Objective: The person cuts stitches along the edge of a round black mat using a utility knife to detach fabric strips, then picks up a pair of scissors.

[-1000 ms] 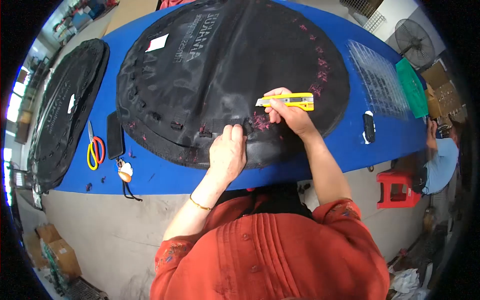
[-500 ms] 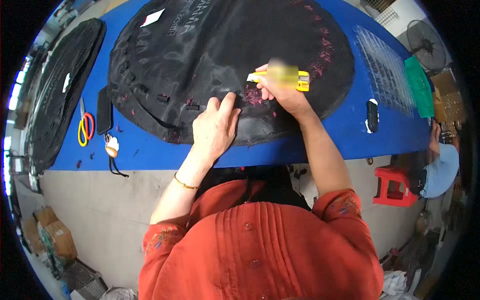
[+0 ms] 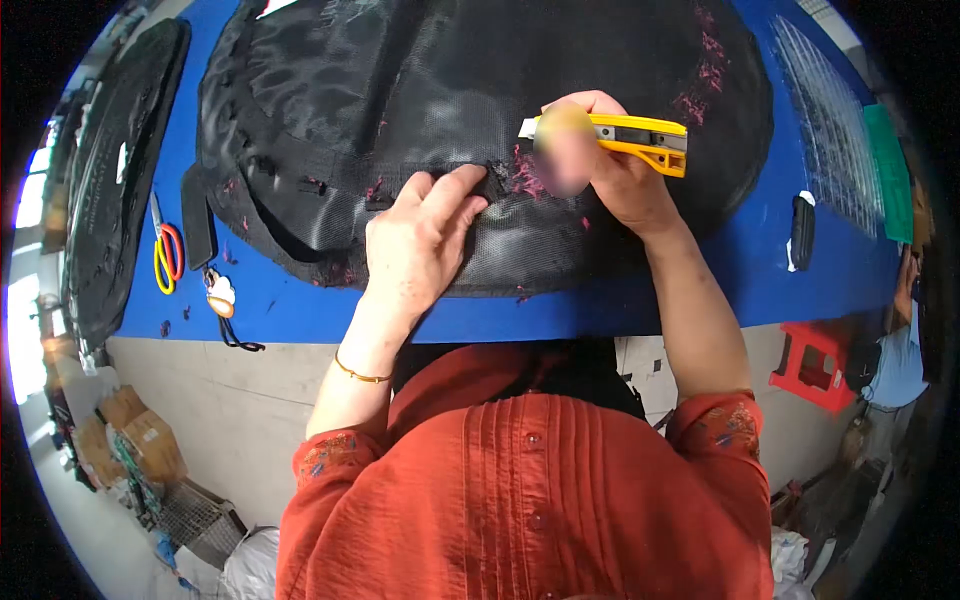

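Pale grey floor — cardboard boxes at left, red stool (plastic-looking) at right.

Scissors with red and yellow handles lie at the left of the frame, near a flat black object and a dangling charm. A red plastic stool stands lower right, near a person in light blue; cardboard boxes sit lower left.
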The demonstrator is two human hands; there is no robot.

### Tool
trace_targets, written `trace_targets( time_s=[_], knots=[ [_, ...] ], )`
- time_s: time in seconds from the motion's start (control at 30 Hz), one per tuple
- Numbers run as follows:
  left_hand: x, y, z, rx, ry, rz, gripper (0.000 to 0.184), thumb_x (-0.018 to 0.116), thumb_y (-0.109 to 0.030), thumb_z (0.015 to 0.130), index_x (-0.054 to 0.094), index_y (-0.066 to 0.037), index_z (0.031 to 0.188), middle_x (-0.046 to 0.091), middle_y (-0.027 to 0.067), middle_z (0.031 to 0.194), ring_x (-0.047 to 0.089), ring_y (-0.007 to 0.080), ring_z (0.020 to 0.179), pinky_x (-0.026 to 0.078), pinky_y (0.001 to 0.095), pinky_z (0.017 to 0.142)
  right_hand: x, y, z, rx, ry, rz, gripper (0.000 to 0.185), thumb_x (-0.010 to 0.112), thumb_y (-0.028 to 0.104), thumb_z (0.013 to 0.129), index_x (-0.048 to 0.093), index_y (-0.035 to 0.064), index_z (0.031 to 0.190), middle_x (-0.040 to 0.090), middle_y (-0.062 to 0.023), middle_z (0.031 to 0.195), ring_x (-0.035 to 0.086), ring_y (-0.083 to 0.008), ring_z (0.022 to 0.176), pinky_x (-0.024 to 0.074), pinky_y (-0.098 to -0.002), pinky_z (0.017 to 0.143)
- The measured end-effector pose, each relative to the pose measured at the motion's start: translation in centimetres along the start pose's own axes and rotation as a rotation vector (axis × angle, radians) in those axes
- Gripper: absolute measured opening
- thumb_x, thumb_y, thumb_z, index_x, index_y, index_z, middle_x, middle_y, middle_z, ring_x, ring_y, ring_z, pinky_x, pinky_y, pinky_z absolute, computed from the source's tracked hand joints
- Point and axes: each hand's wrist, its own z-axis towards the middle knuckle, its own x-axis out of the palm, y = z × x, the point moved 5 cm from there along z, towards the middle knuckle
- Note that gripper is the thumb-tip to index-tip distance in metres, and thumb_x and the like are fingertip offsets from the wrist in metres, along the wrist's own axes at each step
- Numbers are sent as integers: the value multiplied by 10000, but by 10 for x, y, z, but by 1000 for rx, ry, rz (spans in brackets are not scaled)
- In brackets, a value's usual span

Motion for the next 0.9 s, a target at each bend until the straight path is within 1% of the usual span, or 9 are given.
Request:
trace_targets(
  time_s=[0.17,0.23,0.33,0.4,0.43,0.53,0.8,0.87,0.9],
  knots=[
    [-1,4,5,-66,12,-142,216,720,-222,927,710,-186,1140,678,62,853,685,269,678,558,366,605,1,1,0,45,-9,3,290,651,291,1010,603,53,1167,642,-6,849,578,-38,656,511,-206,663],
    [0,5,5,-93,33,-161,205,717,-210,930,710,-182,1133,697,61,878,695,269,696,563,363,624,0,3,0,37,-38,-16,272,641,247,1025,608,40,1198,651,-20,815,580,-34,650,479,-184,624],
    [0,6,5,-97,-1,-222,200,718,-230,935,705,-158,1121,714,84,880,704,294,708,562,388,645,1,3,-2,33,-27,-36,268,651,252,1023,613,43,1186,655,-24,830,578,-40,650,473,-185,608],
    [1,11,5,-244,14,-215,201,721,-278,934,687,-115,1047,722,117,861,706,326,712,554,418,642,1,4,-2,31,-32,-60,265,650,256,1024,616,46,1181,656,-25,836,578,-42,651,476,-188,610],
    [2,9,5,-243,10,-215,201,721,-278,934,687,-115,1047,722,117,861,706,326,712,554,418,642,1,4,-2,19,-25,-74,264,651,260,1023,618,48,1178,657,-27,841,577,-43,652,478,-192,610],
    [0,4,5,-191,-6,-50,259,718,-308,933,608,-74,917,694,133,804,690,353,695,541,435,622,1,4,-3,7,-18,-92,264,652,267,1022,623,52,1173,661,-28,849,578,-46,655,481,-198,612],
    [5,4,4,-166,-54,9,232,702,-259,939,571,-74,888,679,128,817,676,372,698,532,459,612,2,11,-9,22,-52,-48,243,636,257,1024,634,58,1164,678,-24,874,596,-51,687,498,-203,653],
    [5,4,3,-174,-52,14,227,698,-251,942,566,-74,891,679,128,815,677,373,702,532,463,613,8,12,-13,-11,3,-65,233,637,245,1022,638,54,1155,683,-19,881,612,-51,734,513,-204,695],
    [5,3,4,-175,-48,17,221,693,-247,945,565,-73,898,680,130,817,678,373,706,533,465,615,13,13,-14,-47,33,-93,220,641,230,1019,641,53,1150,682,-22,935,639,-56,800,527,-209,731]
  ],
)
